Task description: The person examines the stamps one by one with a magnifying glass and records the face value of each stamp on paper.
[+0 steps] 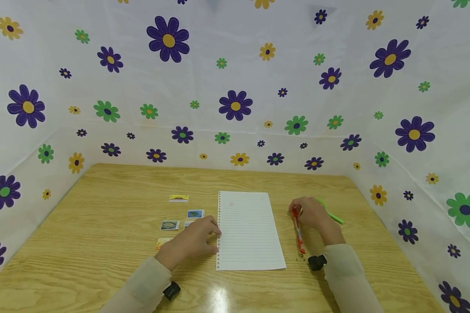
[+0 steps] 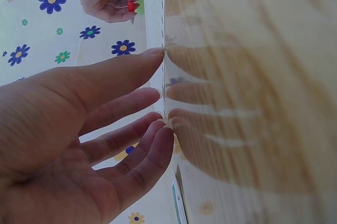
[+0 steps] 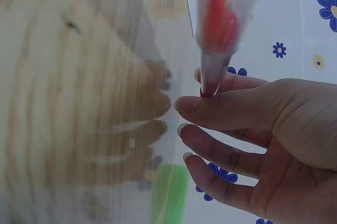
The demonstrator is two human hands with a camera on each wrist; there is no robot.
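Observation:
A lined sheet of paper with punched holes down its left side lies on the table, a small faint pink mark near its top left. My left hand rests at that holed edge, fingers loosely bent and fingertips touching down; it grips nothing. To the right of the sheet, my right hand pinches a red pen near one end, between thumb and forefinger. The pen slants back towards me, seen large and blurred in the right wrist view. Beside that hand lies a green pen-like stick, partly hidden by it in the head view.
Several small picture cards lie left of the sheet, one partly behind my left hand. Dark specks dot the table near the red pen's lower end. A white flowered cloth hangs behind the table and at both sides.

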